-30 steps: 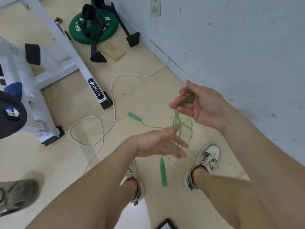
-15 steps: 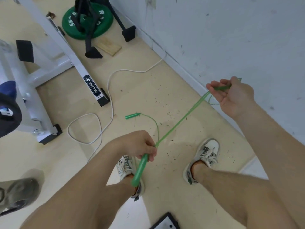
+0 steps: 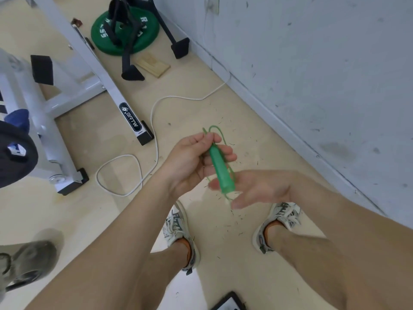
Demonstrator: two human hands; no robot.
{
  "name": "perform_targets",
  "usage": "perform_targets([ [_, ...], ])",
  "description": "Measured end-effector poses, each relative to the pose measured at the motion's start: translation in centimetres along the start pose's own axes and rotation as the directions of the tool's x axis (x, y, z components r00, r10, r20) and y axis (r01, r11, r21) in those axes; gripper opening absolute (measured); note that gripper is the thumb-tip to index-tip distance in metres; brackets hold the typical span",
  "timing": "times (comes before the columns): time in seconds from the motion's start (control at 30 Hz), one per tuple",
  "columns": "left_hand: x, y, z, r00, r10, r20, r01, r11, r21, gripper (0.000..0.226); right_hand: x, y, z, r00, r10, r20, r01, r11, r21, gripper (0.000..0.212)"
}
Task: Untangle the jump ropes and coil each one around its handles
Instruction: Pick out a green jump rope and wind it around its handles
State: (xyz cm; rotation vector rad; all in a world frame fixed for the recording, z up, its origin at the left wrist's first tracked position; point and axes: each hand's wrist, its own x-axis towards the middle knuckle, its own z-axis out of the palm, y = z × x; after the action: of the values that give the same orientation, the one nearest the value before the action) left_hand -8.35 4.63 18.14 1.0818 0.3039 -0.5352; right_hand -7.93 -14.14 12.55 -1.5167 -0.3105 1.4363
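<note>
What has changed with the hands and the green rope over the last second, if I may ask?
The right hand swung in beside the left hand, which grips the handle; the taut green rope now loops along it. The white cable stayed put.

You have a single wide-angle view, worn on your head, facing forward and steeply down. Your left hand [image 3: 190, 162] and right hand [image 3: 261, 189] sit close beneath it at mid-frame, the floor [image 3: 111, 220] lies farther below, and the wall [image 3: 312, 63] fills the upper right.
</note>
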Motion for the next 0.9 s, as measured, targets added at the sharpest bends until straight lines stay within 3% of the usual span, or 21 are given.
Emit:
perform_targets([
  [0.07,0.3,0.8,0.2,0.999,0.042,-0.011,-0.043,0.996,-0.077,0.024,1.1,-0.1,1.7,0.998,0.019,0.058,-0.008,0.983,-0.184,0.035],
  [0.13,0.6,2.1,-0.7,0.991,0.112,-0.072,-0.121,0.984,-0.134,0.024,1.3,0.1,2.0,0.999,0.045,-0.020,-0.049,0.900,-0.433,0.016],
  [0.2,1.0,3.6,-2.5,0.967,0.192,-0.164,-0.207,0.975,-0.076,0.024,0.3,-0.1,1.0,0.980,0.123,-0.159,-0.194,0.781,-0.593,0.016],
  [0.27,1.4,3.9,-4.9,0.930,0.238,-0.279,-0.172,0.955,0.241,0.023,-1.8,-1.0,-0.1,0.971,0.119,-0.207,-0.191,0.908,-0.372,0.018],
  [0.33,1.6,2.8,-6.6,0.892,0.228,-0.390,0.042,0.818,0.574,0.021,-4.2,-3.2,-0.2,0.958,-0.018,-0.285,0.036,0.998,0.057,0.015],
  [0.4,1.2,1.4,-6.7,0.888,0.184,-0.422,0.191,0.688,0.700,0.023,-6.0,-5.7,-0.1,0.881,-0.117,-0.457,0.339,0.831,0.440,0.013],
  [0.47,0.1,0.4,-5.1,0.949,0.098,-0.299,0.139,0.723,0.677,0.026,-7.1,-7.7,0.2,0.809,-0.157,-0.566,0.538,0.586,0.606,0.013],
  [0.57,-1.7,-1.3,-0.4,0.994,-0.084,0.075,0.044,0.904,0.425,0.026,-7.8,-11.1,0.5,0.751,-0.212,-0.626,0.657,0.335,0.675,0.014],
  [0.63,-2.9,-3.0,2.8,0.925,-0.245,0.290,0.171,0.951,0.258,0.030,-7.8,-12.7,0.0,0.681,-0.200,-0.705,0.729,0.281,0.624,0.016],
  [0.7,-4.5,-4.3,5.1,0.836,-0.368,0.406,0.315,0.929,0.194,0.033,-8.1,-13.7,-0.8,0.585,-0.113,-0.803,0.799,0.248,0.547,0.016],
  [0.77,-6.3,-4.9,6.0,0.822,-0.358,0.443,0.325,0.933,0.153,0.031,-9.0,-13.3,-2.0,0.510,0.025,-0.860,0.822,0.279,0.496,0.013],
  [0.8,-7.1,-4.9,6.4,0.841,-0.317,0.439,0.294,0.948,0.121,0.027,-9.6,-12.5,-2.2,0.491,0.095,-0.866,0.790,0.369,0.489,0.018],
  [0.87,-8.4,-3.8,7.2,0.907,-0.216,0.362,0.233,0.972,-0.004,0.021,-10.6,-9.9,-1.4,0.536,0.188,-0.823,0.587,0.618,0.523,0.041],
  [0.9,-8.5,-3.1,7.7,0.938,-0.178,0.296,0.210,0.974,-0.080,0.020,-11.1,-8.5,-0.1,0.564,0.213,-0.797,0.492,0.688,0.533,0.048],
])
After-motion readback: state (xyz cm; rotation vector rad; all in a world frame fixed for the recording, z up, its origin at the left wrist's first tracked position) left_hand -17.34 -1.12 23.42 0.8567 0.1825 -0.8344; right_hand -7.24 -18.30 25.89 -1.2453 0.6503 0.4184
